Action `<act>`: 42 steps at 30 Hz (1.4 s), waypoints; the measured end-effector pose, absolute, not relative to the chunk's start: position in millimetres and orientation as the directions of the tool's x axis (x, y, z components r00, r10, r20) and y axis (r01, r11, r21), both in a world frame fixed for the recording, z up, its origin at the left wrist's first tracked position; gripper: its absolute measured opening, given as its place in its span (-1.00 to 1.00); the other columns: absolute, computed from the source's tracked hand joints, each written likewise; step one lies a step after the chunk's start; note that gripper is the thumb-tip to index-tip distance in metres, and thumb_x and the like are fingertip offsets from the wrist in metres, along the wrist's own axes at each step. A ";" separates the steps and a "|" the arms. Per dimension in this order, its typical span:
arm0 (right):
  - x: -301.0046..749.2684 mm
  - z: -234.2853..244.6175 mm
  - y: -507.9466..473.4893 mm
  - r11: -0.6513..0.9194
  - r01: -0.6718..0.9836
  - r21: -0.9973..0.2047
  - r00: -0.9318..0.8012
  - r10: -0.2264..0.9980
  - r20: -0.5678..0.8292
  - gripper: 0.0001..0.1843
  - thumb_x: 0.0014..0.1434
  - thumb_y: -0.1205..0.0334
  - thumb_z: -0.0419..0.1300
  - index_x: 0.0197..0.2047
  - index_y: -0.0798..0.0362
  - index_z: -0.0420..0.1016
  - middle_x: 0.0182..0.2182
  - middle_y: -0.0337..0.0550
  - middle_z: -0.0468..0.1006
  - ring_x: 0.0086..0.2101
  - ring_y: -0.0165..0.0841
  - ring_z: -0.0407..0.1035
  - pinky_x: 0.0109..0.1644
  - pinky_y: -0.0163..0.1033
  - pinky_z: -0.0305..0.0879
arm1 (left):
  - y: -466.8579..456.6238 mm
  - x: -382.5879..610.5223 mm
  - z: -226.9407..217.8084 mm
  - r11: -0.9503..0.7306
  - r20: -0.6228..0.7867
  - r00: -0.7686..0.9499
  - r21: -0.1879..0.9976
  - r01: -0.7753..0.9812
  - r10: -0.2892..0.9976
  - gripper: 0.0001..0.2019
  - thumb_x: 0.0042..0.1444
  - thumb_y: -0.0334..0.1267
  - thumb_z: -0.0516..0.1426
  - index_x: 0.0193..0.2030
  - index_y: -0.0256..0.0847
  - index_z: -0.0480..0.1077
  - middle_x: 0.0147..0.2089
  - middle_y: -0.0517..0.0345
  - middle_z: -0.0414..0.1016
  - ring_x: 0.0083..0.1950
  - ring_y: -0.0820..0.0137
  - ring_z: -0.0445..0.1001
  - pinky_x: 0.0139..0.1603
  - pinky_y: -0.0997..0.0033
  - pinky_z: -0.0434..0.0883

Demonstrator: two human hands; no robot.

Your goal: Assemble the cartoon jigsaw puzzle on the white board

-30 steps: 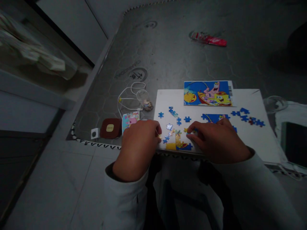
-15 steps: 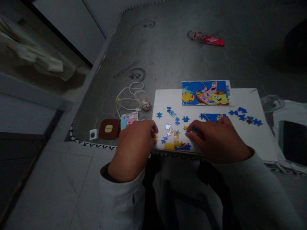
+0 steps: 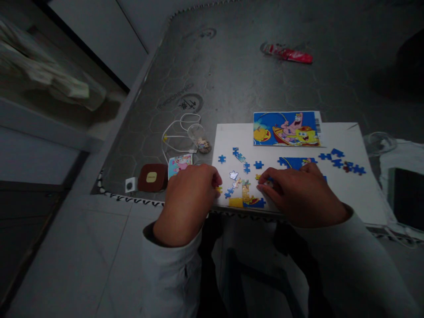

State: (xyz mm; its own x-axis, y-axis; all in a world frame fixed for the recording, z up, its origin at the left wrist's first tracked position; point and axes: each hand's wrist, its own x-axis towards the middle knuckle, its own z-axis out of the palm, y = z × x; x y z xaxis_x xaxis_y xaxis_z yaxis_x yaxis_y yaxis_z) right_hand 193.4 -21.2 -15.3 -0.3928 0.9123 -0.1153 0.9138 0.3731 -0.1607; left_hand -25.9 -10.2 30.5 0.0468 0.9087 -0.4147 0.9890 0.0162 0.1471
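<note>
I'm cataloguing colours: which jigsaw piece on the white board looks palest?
The whitish jigsaw piece between the left hand and right hand: its face looks nearly colourless, while other visible pieces show stronger colours.

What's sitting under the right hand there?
A blue puzzle section shows past the far edge of the right hand, with a yellow piece near its fingertips. The hand covers the rest, so what else lies on the white board beneath it can't be seen.
</note>
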 end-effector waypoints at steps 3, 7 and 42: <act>192.4 -14.9 -21.4 0.371 0.917 -0.150 -0.388 0.915 -0.111 -0.83 0.30 0.10 0.16 -0.15 -0.05 0.52 -0.39 -0.22 0.63 -0.38 -0.21 0.45 -0.04 0.02 0.03 | -10.4 -26.6 30.3 0.006 -0.406 0.058 0.155 0.988 0.912 -0.90 0.10 -0.26 0.26 -0.24 0.01 0.58 -0.19 0.17 0.63 -0.14 0.19 0.55 -0.22 0.28 0.30; 193.0 -13.7 -22.3 0.368 0.914 -0.173 -0.388 0.917 -0.097 -0.84 0.31 0.10 0.15 -0.15 -0.06 0.51 -0.40 -0.24 0.62 -0.39 -0.23 0.44 -0.04 0.02 0.02 | -10.5 -24.6 33.8 0.001 -0.389 0.076 0.193 0.981 0.918 -0.97 0.13 -0.24 0.26 -0.29 -0.02 0.55 -0.26 0.23 0.63 -0.18 0.24 0.55 -0.22 0.30 0.30; 188.2 -5.9 -24.6 0.411 0.792 -0.452 -0.470 0.882 -0.021 -0.85 0.32 0.18 0.16 -0.29 -0.03 0.51 -0.55 -0.35 0.54 -0.50 -0.33 0.38 -0.18 -0.10 -0.03 | -10.3 0.2 31.6 -0.201 -0.216 0.348 0.505 0.840 0.913 -0.78 0.29 -0.28 0.12 0.01 0.04 0.49 -0.14 0.27 0.65 -0.14 0.32 0.58 -0.18 0.34 0.31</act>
State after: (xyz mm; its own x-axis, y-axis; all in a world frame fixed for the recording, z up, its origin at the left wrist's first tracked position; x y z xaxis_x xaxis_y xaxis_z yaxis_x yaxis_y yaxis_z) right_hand 188.2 -24.6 -5.9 -0.4703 0.8823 -0.0210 0.7916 0.4112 -0.4519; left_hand 0.2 -10.3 31.6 0.3476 0.9125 -0.2156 0.8395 -0.2005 0.5050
